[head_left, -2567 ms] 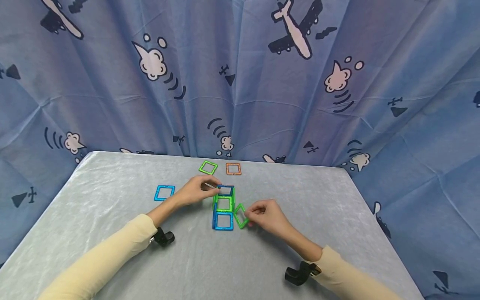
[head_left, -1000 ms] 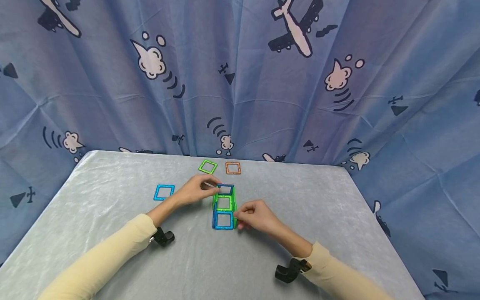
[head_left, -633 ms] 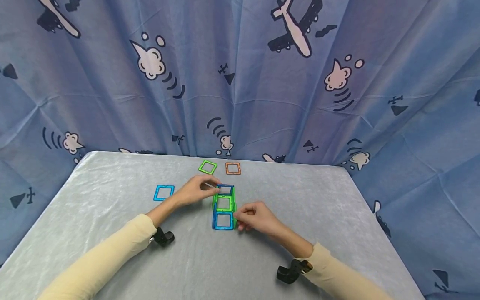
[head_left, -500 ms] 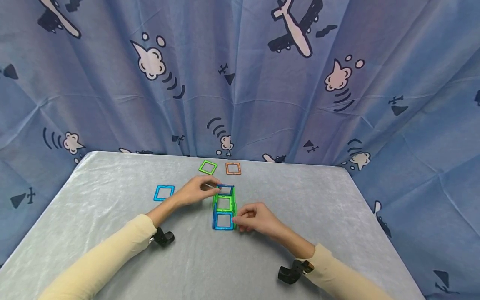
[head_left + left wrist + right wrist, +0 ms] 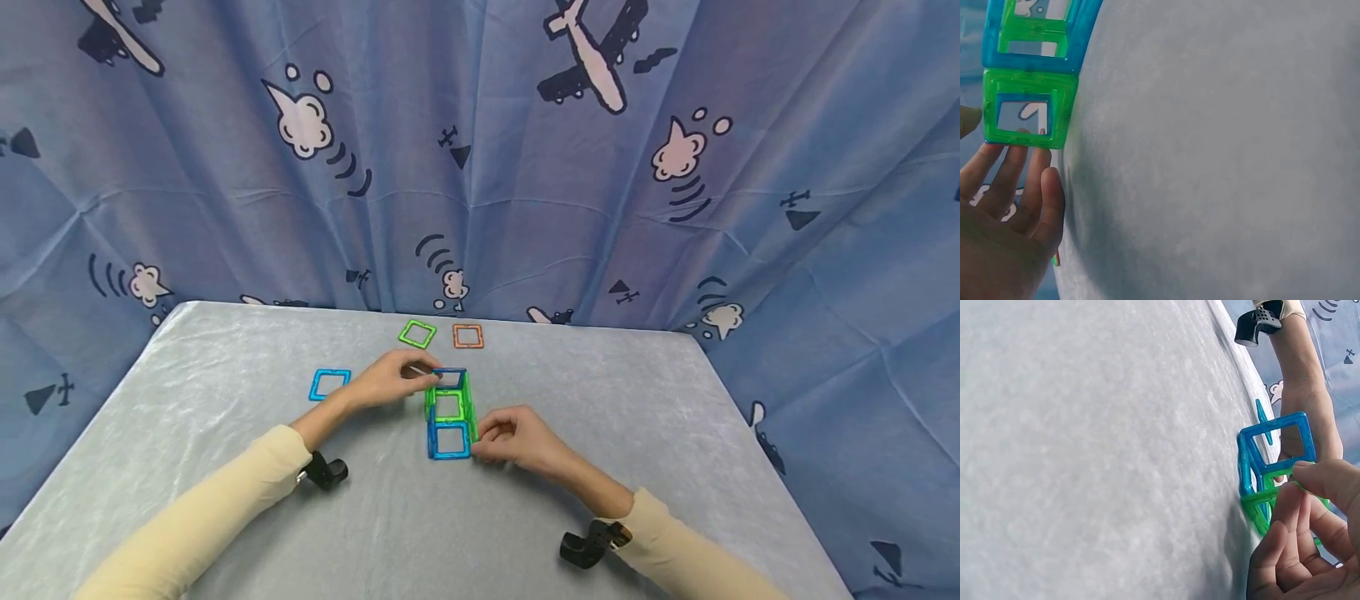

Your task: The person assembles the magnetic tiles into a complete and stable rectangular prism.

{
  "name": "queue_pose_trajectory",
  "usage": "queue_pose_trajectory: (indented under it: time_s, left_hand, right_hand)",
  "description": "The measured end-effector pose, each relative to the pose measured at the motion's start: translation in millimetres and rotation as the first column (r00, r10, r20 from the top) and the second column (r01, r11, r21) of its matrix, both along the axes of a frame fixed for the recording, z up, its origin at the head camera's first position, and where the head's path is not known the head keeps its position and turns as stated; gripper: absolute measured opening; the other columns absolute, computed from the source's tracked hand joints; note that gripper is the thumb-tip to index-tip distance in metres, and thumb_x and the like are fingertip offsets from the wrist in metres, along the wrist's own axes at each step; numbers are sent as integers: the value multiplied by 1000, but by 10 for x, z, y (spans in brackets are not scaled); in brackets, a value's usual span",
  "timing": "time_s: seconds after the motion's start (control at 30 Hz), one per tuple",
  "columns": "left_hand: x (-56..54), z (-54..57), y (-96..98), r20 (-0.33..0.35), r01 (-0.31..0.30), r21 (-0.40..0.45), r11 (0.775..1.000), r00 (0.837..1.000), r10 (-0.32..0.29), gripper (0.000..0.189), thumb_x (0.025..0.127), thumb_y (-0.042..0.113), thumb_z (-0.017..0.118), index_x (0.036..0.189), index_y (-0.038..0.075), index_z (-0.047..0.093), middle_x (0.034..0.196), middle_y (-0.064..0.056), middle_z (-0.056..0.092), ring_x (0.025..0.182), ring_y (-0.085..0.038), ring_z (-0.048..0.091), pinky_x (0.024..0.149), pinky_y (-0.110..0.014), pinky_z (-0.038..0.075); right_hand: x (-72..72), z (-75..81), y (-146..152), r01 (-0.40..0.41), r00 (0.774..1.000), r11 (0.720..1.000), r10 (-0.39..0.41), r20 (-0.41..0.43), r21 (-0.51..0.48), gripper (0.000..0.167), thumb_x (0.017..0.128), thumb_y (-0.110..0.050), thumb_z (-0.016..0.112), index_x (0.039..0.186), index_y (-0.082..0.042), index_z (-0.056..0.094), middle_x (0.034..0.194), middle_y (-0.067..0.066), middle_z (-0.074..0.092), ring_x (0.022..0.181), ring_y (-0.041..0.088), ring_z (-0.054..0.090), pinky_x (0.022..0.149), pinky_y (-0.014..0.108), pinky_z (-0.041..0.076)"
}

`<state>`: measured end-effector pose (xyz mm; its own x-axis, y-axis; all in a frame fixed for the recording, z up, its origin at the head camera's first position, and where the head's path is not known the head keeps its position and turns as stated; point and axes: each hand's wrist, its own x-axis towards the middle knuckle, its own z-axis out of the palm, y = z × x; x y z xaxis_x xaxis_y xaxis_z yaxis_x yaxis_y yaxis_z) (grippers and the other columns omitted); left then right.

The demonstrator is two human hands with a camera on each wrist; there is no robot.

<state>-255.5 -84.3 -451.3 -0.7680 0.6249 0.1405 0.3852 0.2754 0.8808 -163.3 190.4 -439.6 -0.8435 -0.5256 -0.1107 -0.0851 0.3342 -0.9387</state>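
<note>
A long frame of square magnetic tiles, blue and green, stands on the table with blue and green squares on top. At its far end my left hand grips it between thumb and fingers. In the left wrist view my fingers lie along the edge of a green end tile, thumb on the other side. At the near right corner my right hand pinches a green magnetic tile upright along the side, its thumb by the top blue tile. My fingers hide part of that green tile.
A loose blue tile lies to the left, beyond the left forearm. A green tile and an orange tile lie near the table's back edge. A patterned blue curtain hangs behind the table.
My right hand has brought the tilted green tile left against the frame's right side, then slid toward its near corner. The frame's near end shifts slightly right. The left hand stays at the far end.
</note>
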Motion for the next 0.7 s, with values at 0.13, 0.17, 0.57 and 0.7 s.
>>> queue_pose_trajectory:
  time_s: [0.13,0.17,0.57,0.7]
  left_hand:
    - [5,29,-34,30,10,-8,1000,999,-10,30,103,16,63,125,-4,66,120,-14,68,107,-29,66,81,-39,57]
    - [8,34,-46,40,14,-8,1000,999,-14,30,103,16,63,125,-4,66,120,-14,68,107,-29,67,80,-40,57]
    - [80,48,-225,92,52,9,999,994,-53,31,101,5,62,127,-12,60,121,-23,65,106,-37,67,78,-44,58]
    - [134,45,-278,86,66,25,997,994,-68,31,98,1,65,125,-13,59,119,-22,65,107,-36,66,85,-38,57]
  right_hand:
    - [-22,6,35,12,1000,1000,-12,-6,-2,14,90,-2,76,100,7,72,85,13,71,73,24,64,60,28,51]
    - [-27,11,43,15,1000,1000,-15,-12,-1,14,90,-1,76,100,7,72,85,13,71,73,23,64,60,28,51]
    - [-89,36,96,26,995,999,-24,-98,26,12,89,-1,75,100,5,72,84,10,69,68,16,60,56,25,48]
    - [-123,41,130,45,993,998,-40,-110,38,14,90,-1,74,102,5,73,85,9,69,68,16,59,56,26,49]
